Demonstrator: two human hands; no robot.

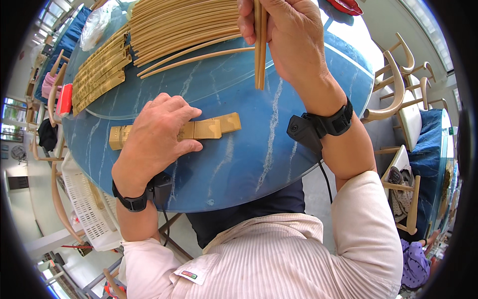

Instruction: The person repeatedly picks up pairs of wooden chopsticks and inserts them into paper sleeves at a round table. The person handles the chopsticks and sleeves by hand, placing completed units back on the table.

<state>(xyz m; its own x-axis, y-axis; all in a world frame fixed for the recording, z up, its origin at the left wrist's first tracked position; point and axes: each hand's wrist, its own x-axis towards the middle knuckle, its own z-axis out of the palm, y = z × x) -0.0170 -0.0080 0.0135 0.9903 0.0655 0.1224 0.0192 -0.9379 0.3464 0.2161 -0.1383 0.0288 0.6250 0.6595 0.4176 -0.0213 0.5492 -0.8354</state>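
My right hand (pixel 291 37) is raised over the far part of the blue table and pinches a pair of wooden chopsticks (pixel 260 55), held close together and nearly upright. Their upper ends run out of the picture. Nearer to me, my left hand (pixel 157 139) lies across a gold paper chopstick sleeve (pixel 208 128) on the tabletop. Thumb and forefinger straddle its two long edges, while the other fingers curl over it. The sleeve looks folded or layered at its right end, and my palm hides its middle.
Many loose chopsticks (pixel 184 30) lie in rows at the back. Overlapping gold sleeves (pixel 102 70) are spread left of them, near a red box (pixel 64 99) and a clear plastic bag (pixel 96 25). A red dish (pixel 346 6) stands far right. Wooden chairs (pixel 393 89) and a white crate (pixel 89 204) flank the table.
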